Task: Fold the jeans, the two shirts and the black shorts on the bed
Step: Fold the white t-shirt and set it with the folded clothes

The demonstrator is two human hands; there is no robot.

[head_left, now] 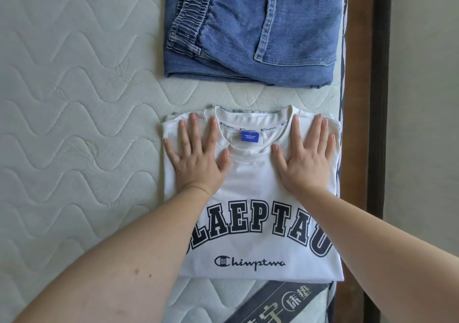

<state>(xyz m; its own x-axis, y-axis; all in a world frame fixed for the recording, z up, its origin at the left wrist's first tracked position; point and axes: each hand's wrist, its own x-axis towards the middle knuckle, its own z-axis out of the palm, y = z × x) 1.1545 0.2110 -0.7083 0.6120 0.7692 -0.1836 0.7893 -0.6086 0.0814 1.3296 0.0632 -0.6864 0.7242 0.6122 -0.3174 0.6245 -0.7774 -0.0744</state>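
A white shirt point(255, 186) with dark block letters lies folded into a rectangle on the mattress, collar away from me. A sliver of checked fabric point(233, 110) peeks out behind its collar. My left hand point(198, 158) lies flat on the shirt's left shoulder, fingers spread. My right hand point(305, 158) presses flat on the right shoulder the same way. Neither hand holds anything. Beyond the shirt lie the blue jeans point(250, 31), folded, with a back pocket facing up. The black shorts are not in view.
The quilted pale mattress point(74, 99) stretches to the left. Its right edge with dark piping point(341, 99) runs beside a dark wooden bed frame point(377, 99). A dark label with printed characters point(280, 302) sits at the near corner.
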